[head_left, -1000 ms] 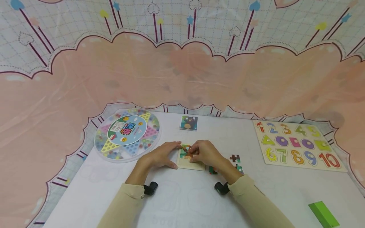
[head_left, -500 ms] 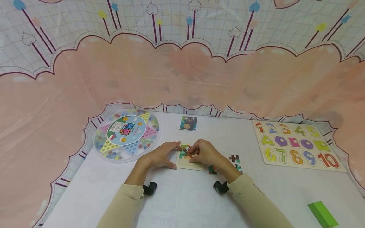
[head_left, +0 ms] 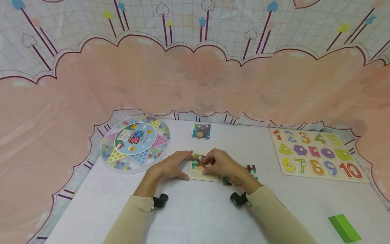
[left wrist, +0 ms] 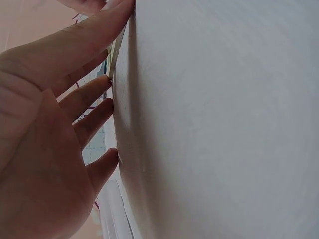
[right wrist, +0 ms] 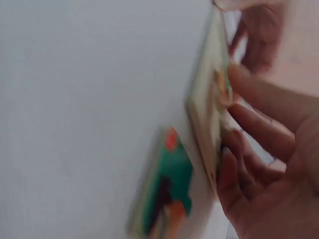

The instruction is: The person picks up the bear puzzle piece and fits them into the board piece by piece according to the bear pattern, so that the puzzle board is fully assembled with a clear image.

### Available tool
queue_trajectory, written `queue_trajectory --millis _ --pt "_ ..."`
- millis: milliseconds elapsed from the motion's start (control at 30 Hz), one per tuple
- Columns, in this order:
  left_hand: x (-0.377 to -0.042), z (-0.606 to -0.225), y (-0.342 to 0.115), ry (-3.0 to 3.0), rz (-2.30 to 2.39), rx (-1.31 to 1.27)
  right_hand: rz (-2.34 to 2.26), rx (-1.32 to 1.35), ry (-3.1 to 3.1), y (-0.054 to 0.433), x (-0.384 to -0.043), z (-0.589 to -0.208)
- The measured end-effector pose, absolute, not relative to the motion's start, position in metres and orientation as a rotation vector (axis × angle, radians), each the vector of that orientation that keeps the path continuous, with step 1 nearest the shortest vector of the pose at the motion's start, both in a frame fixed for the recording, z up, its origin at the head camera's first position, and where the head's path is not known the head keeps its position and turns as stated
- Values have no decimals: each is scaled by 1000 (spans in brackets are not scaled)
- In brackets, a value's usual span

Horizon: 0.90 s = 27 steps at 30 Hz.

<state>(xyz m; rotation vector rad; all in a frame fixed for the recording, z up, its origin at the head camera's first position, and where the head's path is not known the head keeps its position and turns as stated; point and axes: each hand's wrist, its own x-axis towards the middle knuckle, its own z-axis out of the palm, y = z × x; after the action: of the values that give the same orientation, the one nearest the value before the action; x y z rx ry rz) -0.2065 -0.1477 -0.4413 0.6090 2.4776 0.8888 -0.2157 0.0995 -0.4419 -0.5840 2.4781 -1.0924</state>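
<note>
A small wooden puzzle tray [head_left: 198,175] lies in front of me, pale wood showing in its nearer part. Puzzle pieces with a bear picture [head_left: 199,158] fill its far left portion. My left hand [head_left: 171,166] touches the tray's left side, thumb at the near corner and forefinger at the far one, the other fingers stretched out. Over the tray, my right hand [head_left: 223,165] pinches a puzzle piece [right wrist: 223,85] between thumb and fingers, close against the tray. Loose puzzle pieces [head_left: 251,168] lie right of the tray, partly hidden by the right wrist.
A square bear picture card [head_left: 201,131] lies behind the tray. To the left is a round Chinese checkers set [head_left: 135,144]. A number and shape board [head_left: 320,156] lies at the right, with a green block [head_left: 345,228] near the front right.
My right hand shifts slightly at the tray, its wrist moving a little to the right, so more of the loose pieces show. My left hand stays at the tray's side.
</note>
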Motion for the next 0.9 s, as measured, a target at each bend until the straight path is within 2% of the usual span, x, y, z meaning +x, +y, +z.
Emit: queue_trajectory --millis 400,667,900 --pt "-206 -444 -144 2498 864 624 -1227 -659 2488 161 -217 -425" --pt "-204 -446 -147 2516 840 641 -1223 -593 2591 209 -210 -415" --pt "-203 -449 -149 2518 843 656 -1211 -477 2620 237 -199 -425"
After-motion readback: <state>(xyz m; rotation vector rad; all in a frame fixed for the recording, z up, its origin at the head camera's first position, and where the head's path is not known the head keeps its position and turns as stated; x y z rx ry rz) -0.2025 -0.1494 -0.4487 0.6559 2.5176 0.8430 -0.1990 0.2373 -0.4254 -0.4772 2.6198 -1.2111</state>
